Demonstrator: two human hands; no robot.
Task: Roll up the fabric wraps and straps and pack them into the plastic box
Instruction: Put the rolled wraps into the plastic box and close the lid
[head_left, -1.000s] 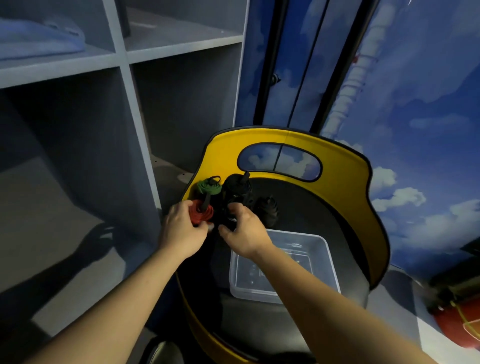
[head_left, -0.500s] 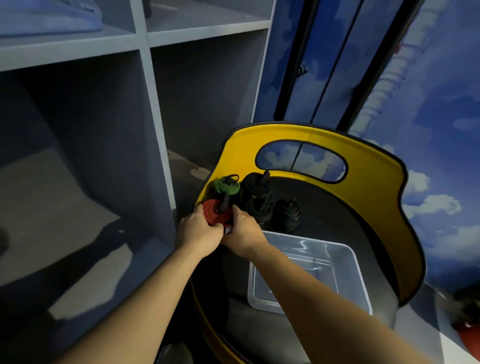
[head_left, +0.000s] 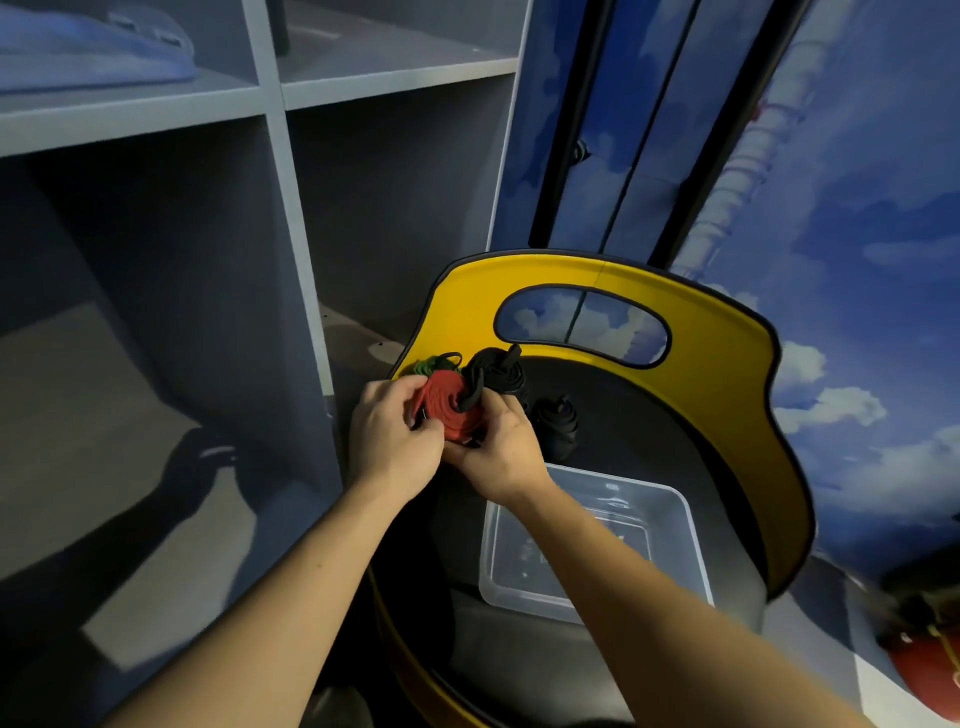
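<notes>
Both hands, left hand (head_left: 395, 431) and right hand (head_left: 498, 447), grasp the red rolled wrap (head_left: 445, 410) just above the chair seat (head_left: 649, 431), pickup step; next move likely carries it into the empty plastic box (head_left: 691, 551) nearby.

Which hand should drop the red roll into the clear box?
Right, probably. The right hand cups the red rolled fabric strap from below and sits nearest the clear plastic box; the left hand is farther.
</notes>
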